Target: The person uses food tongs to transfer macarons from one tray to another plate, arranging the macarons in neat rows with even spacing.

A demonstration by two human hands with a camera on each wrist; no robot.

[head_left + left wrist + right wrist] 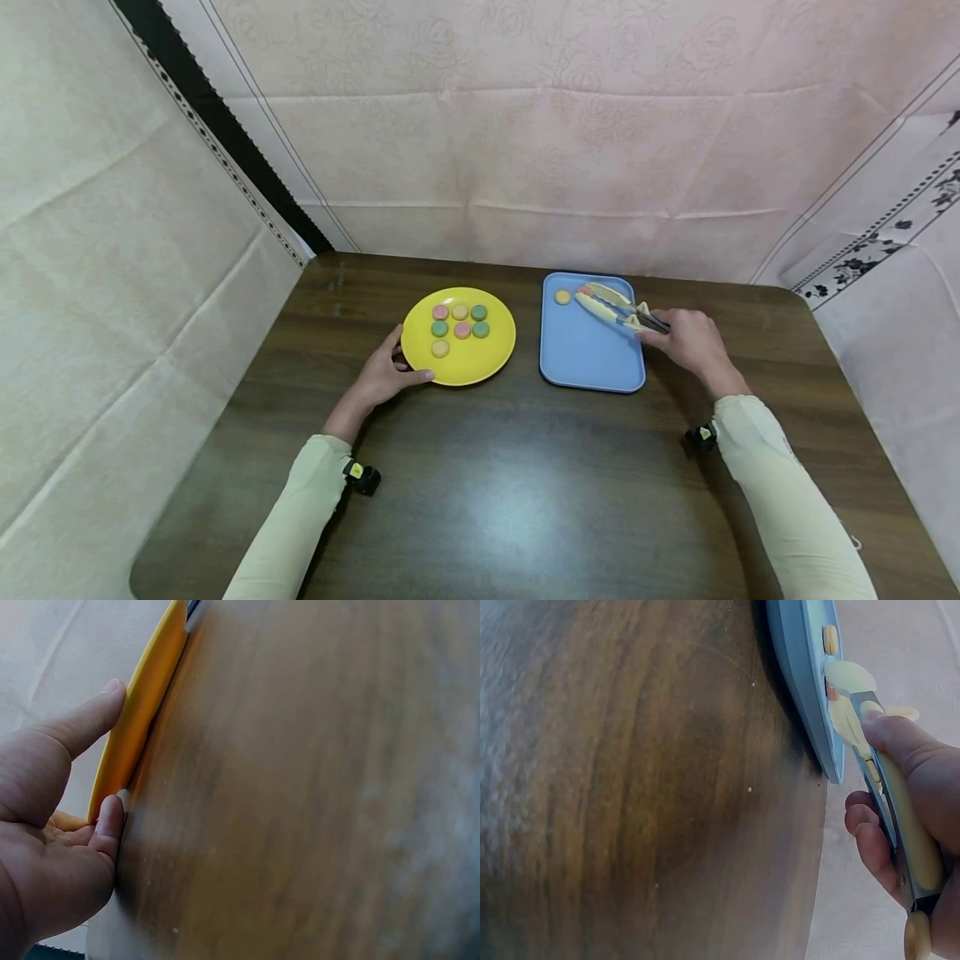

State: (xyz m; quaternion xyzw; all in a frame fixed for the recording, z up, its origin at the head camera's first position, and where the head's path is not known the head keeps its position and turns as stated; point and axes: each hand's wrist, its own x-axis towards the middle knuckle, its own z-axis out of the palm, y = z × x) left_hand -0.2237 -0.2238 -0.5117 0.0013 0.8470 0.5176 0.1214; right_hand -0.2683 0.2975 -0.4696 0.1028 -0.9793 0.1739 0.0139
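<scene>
My left hand grips the near-left rim of a round yellow plate, thumb on the edge and fingers curled at its side in the left wrist view. Several small round pink, cream and green cookies, such as one cream cookie, lie on the plate. On the right, my right hand holds metal tongs with cream tips over the blue tray. A pink cookie sits between or beside the tong tips; the tips partly hide it. A cream cookie lies left of them on the tray.
Plate and tray stand side by side on a dark brown wooden table, a gap of bare wood between them. A pale patterned cloth hangs behind the table's far edge. Each wrist wears a small black camera.
</scene>
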